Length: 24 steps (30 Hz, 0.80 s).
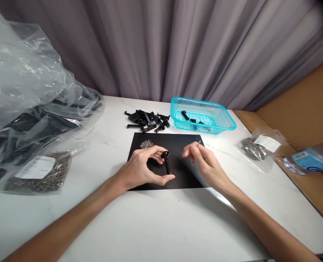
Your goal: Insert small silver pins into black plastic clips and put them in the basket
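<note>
Over the black mat (181, 182), my left hand (142, 165) grips a black plastic bracket (167, 163) by its two ends, thumb below and fingers above. The bracket stands nearly upright. To its right, apart from it, my right hand (202, 158) is closed in a pinch. A tiny dark tip shows above its fingers, too small to name. Behind my left hand, a small heap of metal pins or springs (146, 144) lies on the mat.
A pile of black plastic brackets (146, 120) lies behind the mat. Beside it stands a turquoise basket (229, 125) with a few black parts. Bags of small metal parts lie left (49, 174) and right (255, 149). A large clear plastic bag (27, 72) fills the far left.
</note>
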{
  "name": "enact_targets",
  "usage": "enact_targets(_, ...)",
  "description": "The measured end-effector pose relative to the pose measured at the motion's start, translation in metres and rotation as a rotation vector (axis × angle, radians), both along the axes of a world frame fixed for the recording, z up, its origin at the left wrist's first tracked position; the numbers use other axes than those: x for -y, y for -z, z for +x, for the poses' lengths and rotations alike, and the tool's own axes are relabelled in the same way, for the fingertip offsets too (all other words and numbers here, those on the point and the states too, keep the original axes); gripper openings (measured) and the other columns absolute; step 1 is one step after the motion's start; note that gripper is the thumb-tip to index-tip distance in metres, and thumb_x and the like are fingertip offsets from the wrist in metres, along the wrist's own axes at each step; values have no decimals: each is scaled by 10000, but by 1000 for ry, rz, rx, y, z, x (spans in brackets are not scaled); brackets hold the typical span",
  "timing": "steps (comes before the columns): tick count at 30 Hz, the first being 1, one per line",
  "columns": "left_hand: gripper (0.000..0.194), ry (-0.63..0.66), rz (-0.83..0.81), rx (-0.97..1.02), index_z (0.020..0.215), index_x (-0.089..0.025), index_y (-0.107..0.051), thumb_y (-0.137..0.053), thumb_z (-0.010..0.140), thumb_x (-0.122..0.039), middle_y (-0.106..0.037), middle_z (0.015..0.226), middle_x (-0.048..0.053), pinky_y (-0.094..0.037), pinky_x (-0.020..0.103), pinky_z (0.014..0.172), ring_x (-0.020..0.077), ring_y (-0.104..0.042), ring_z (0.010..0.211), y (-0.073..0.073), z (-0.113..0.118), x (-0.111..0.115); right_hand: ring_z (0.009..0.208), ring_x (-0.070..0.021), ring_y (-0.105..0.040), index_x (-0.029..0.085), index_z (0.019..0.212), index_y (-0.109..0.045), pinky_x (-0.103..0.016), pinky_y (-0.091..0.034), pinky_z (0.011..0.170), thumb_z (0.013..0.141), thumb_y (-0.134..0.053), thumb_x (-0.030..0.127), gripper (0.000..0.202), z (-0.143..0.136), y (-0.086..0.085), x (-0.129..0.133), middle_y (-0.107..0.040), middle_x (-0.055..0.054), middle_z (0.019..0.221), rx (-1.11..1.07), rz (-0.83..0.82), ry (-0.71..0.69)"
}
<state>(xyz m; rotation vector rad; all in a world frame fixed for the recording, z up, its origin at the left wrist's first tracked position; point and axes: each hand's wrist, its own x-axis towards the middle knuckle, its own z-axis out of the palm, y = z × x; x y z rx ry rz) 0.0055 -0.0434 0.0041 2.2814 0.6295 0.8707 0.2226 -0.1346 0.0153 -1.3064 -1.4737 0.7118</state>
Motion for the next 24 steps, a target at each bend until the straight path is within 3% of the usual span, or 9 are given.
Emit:
enact_targets(3,583,-28,76,-102,1159,-165,-655,-897,663,-355,-726,974,48,-631,367,834,216,-712,870,-1,0,1,772,-163,-578,196,1101,-640,-304,-442,719,1046,-507,486,324,-17,9,4,-695,-26,893,42,-156,-75)
enact_targets(5,574,-37,132,-178,1204,-183,-655,-878,706,-363,-705,1033,66,-597,409,902,255,-679,997,-2,1,1,689,-162,-554,184,1261,-596,-301,-423,649,997,-595,486,401,-29,16,5,-714,-13,838,78,-217,-94)
enact_targets(8,692,-58,151,-254,1316,-233,-620,-865,729,-505,-679,1206,86,-536,468,1015,302,-625,1158,-3,-1,-9,701,-186,-595,158,1253,-640,-322,-444,669,1005,-564,406,359,-29,20,-1,-741,-55,874,197,-157,-30)
enact_targets(9,743,-105,154,-259,1344,-235,-603,-850,726,-566,-666,1259,98,-524,485,1027,320,-612,1188,-3,-4,-16,734,-202,-615,158,1207,-674,-335,-457,693,1007,-550,389,330,-22,18,-6,-747,-76,906,251,-100,13)
enact_targets(11,579,-238,214,-252,1345,-227,-592,-703,887,-562,-654,1320,111,-482,495,1070,321,-587,1238,-1,-13,-36,826,-245,-639,163,1200,-698,-371,-477,754,1014,-526,377,331,0,12,-19,-749,-110,973,366,44,166)
enact_targets(14,408,-421,406,-347,1370,-166,-559,-469,1040,-389,-635,1381,150,-403,488,1139,315,-555,1304,4,-32,-69,928,-303,-589,191,1255,-701,-436,-464,841,1044,-448,351,367,45,2,-41,-737,-126,991,662,298,480)
enact_targets(17,405,-464,432,-390,1368,-101,-549,-419,1022,-267,-583,1452,213,-379,515,1139,357,-520,1363,9,-47,-90,917,-316,-541,176,1283,-704,-430,-458,800,1057,-388,327,417,87,6,-58,-709,-138,928,893,351,675)
enact_targets(20,377,-477,447,-424,1310,-112,-582,-399,1013,-256,-670,1314,209,-428,520,1066,361,-616,1225,10,-53,-93,916,-314,-534,157,1271,-717,-410,-464,767,1057,-380,307,427,113,22,-66,-682,-153,939,1024,303,698)
enact_targets(24,315,-484,475,-459,1167,-161,-647,-390,1008,-250,-715,1138,172,-445,510,1004,353,-643,1096,7,-52,-88,1015,-332,-542,152,1403,-624,-454,-496,824,1065,-374,311,449,121,33,-69,-615,-205,1164,1054,275,704)
